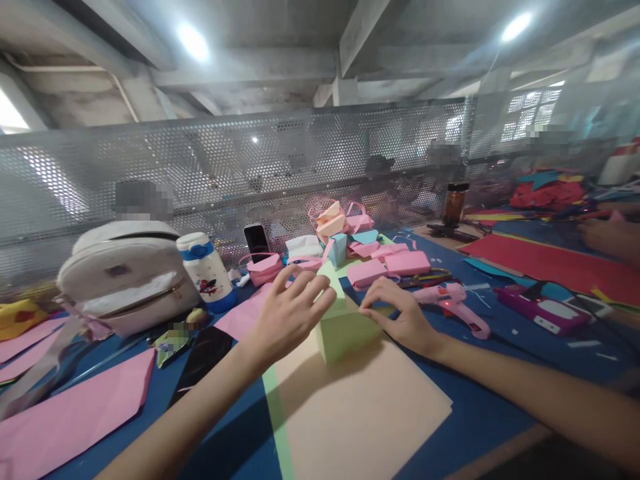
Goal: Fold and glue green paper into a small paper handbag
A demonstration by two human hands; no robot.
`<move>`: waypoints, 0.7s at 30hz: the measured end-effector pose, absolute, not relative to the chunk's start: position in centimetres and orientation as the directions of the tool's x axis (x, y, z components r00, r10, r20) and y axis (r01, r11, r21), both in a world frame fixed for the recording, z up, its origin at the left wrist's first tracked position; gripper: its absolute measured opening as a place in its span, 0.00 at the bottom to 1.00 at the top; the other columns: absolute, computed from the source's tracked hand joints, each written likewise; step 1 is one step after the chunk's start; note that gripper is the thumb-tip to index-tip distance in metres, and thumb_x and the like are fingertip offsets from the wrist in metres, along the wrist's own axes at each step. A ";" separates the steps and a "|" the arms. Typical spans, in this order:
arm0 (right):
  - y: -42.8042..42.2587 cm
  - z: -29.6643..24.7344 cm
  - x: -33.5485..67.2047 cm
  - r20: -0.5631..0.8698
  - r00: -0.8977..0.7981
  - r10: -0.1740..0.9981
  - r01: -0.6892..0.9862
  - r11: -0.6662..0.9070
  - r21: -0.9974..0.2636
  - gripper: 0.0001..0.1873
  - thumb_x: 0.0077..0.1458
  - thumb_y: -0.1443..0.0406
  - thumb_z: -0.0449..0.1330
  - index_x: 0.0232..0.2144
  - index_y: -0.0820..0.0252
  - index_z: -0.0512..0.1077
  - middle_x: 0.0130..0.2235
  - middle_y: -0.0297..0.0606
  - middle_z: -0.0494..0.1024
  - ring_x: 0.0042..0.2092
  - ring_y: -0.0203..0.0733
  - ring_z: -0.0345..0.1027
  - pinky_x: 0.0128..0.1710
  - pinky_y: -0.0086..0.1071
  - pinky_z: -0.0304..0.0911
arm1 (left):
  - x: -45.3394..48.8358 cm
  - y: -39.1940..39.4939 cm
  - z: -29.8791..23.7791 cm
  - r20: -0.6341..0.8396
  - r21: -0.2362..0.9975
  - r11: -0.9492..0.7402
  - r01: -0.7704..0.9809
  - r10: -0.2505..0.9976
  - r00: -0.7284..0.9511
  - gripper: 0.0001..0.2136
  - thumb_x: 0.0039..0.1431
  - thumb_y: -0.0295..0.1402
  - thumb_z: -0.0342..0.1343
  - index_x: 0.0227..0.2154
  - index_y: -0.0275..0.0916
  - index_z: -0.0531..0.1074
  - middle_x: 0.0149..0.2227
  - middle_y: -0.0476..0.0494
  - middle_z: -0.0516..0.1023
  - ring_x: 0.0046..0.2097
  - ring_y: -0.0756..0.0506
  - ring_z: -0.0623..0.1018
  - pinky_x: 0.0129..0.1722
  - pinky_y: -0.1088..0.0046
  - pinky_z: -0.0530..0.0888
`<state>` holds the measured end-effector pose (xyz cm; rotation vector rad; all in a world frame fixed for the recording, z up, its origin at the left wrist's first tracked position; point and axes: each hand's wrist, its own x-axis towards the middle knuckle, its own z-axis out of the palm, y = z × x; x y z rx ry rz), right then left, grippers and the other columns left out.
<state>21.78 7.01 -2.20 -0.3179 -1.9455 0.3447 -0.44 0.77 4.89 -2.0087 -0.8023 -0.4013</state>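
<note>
A light green folded paper box (345, 328) stands on a peach paper sheet (360, 407) in the middle of the blue table. My left hand (287, 313) rests on the box's left top edge with fingers spread. My right hand (400, 313) pinches the box's right top edge with fingers pressed together. A green paper strip (277, 420) lies under the peach sheet's left side.
A pink glue gun (457, 303) lies right of my hands. Several pink paper boxes (385, 263) and a phone (257, 240) sit behind. A white bag (125, 273) and bottle (207, 270) stand at left, pink sheets (75, 413) near-left. Another person's hand (607, 237) shows far right.
</note>
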 end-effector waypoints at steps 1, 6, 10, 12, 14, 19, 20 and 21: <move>7.0 -2.2 21.8 0.843 -0.383 0.379 0.061 0.920 -0.386 0.05 0.62 0.67 0.62 0.32 0.58 0.72 0.32 0.37 0.73 0.38 0.44 0.66 0.41 0.38 0.61 | -0.5 0.9 4.9 0.577 -0.600 -0.376 0.706 0.407 0.708 0.09 0.66 0.22 0.46 0.35 0.38 0.71 0.39 0.45 0.78 0.38 0.44 0.73 0.51 0.60 0.65; 7.2 -2.4 21.8 0.845 -0.384 0.373 0.047 0.922 -0.385 0.05 0.62 0.68 0.62 0.32 0.58 0.73 0.32 0.37 0.73 0.37 0.44 0.66 0.41 0.38 0.60 | -0.4 1.2 4.6 0.625 -0.513 -0.403 0.758 0.429 0.652 0.11 0.65 0.23 0.45 0.29 0.37 0.69 0.30 0.44 0.74 0.34 0.44 0.70 0.45 0.64 0.67; 7.2 -2.4 21.8 0.845 -0.386 0.369 0.043 0.923 -0.383 0.05 0.62 0.68 0.62 0.32 0.58 0.73 0.32 0.36 0.73 0.37 0.43 0.66 0.41 0.37 0.60 | 0.0 1.1 4.2 0.627 -0.514 -0.465 0.721 0.369 0.686 0.13 0.68 0.26 0.46 0.27 0.38 0.68 0.27 0.47 0.73 0.33 0.45 0.70 0.44 0.65 0.67; 7.1 -2.4 21.8 0.842 -0.389 0.375 0.046 0.920 -0.389 0.05 0.62 0.68 0.62 0.32 0.58 0.72 0.32 0.36 0.73 0.37 0.43 0.65 0.41 0.37 0.59 | 0.2 0.9 4.0 0.633 -0.482 -0.521 0.704 0.348 0.691 0.11 0.68 0.26 0.48 0.28 0.38 0.69 0.29 0.48 0.75 0.33 0.46 0.70 0.45 0.66 0.66; 7.1 -2.4 21.8 0.836 -0.391 0.384 0.048 0.916 -0.398 0.05 0.62 0.68 0.62 0.32 0.58 0.72 0.32 0.36 0.72 0.37 0.43 0.65 0.41 0.38 0.59 | 0.4 0.6 3.7 0.634 -0.439 -0.587 0.680 0.335 0.697 0.09 0.68 0.27 0.50 0.31 0.38 0.69 0.33 0.48 0.78 0.36 0.47 0.72 0.47 0.66 0.65; 7.2 -2.5 21.8 0.832 -0.397 0.388 0.047 0.914 -0.404 0.05 0.62 0.69 0.62 0.32 0.58 0.72 0.32 0.36 0.72 0.37 0.43 0.65 0.40 0.37 0.59 | 1.0 -0.4 3.4 0.662 -0.336 -0.707 0.622 0.292 0.690 0.06 0.68 0.24 0.52 0.35 0.38 0.71 0.40 0.48 0.81 0.40 0.48 0.73 0.52 0.64 0.63; 7.2 -2.5 21.8 0.831 -0.398 0.388 0.046 0.913 -0.405 0.05 0.62 0.69 0.62 0.32 0.58 0.72 0.32 0.36 0.72 0.38 0.43 0.65 0.40 0.37 0.59 | 1.2 -0.6 3.4 0.671 -0.323 -0.719 0.616 0.285 0.685 0.06 0.68 0.23 0.51 0.36 0.38 0.72 0.41 0.48 0.81 0.40 0.47 0.73 0.52 0.64 0.63; 7.1 -2.4 21.8 0.830 -0.399 0.389 0.045 0.913 -0.406 0.05 0.62 0.69 0.62 0.32 0.58 0.72 0.32 0.36 0.72 0.38 0.43 0.65 0.40 0.37 0.59 | 1.3 -0.8 3.4 0.677 -0.310 -0.729 0.610 0.282 0.680 0.07 0.68 0.23 0.51 0.36 0.37 0.72 0.41 0.47 0.81 0.41 0.47 0.74 0.51 0.63 0.64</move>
